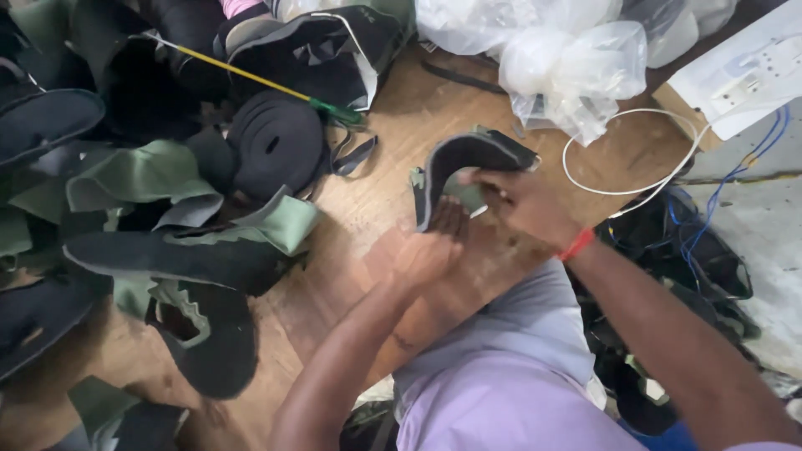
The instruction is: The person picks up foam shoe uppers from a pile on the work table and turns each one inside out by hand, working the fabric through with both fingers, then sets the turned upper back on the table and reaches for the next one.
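Observation:
Both my hands hold one curved black padded piece [468, 159] with a green lining, lifted just above the wooden table [418, 117]. My left hand [430, 242] supports its lower edge from below, palm up and fingers flat against it. My right hand [522, 200], with a red band at the wrist, grips the piece's inner side from the right, thumb pressed on the green lining.
A heap of black and green fabric pieces [159, 217] covers the left of the table, with a black tape roll [276, 142] and a yellow rod with a green tip [251, 77]. Clear plastic bags [560, 58] lie at the top. A white cable [635, 188] and a power strip [752, 71] are on the right.

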